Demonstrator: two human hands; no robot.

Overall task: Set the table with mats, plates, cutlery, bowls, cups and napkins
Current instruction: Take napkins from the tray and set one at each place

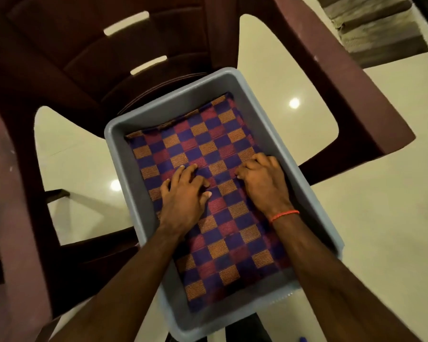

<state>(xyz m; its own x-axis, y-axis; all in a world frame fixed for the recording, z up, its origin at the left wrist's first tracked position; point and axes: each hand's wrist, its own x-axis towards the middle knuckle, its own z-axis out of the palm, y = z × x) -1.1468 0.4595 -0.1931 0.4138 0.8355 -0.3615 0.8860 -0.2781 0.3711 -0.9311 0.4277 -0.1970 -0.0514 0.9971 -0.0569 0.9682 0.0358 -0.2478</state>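
Under both hands, flat in the grey tub point(173, 102), lies the checked mat point(208, 134), left hand point(185, 193) spread and pressing it, right hand point(262, 181) curled into the weave: mat-fetching step, I'd say, needing a clean lift clear of the walls next.

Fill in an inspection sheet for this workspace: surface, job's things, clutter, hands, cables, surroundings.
Surface: maroon plastic chair bearing a grey tub; no table in view.
Job's things: checked mat lying flat in the tub; no plates, cutlery, bowls, cups or napkins seen.
Clutter: small blue thing at the bottom edge, too cut off to identify.
Hands: left hand rests on the mat, fingers spread; right hand, orange thread on its wrist, has fingers curled against the mat, grip unclear.
Cables: nothing seen.
Surroundings: cream tiled floor; steps at upper right.
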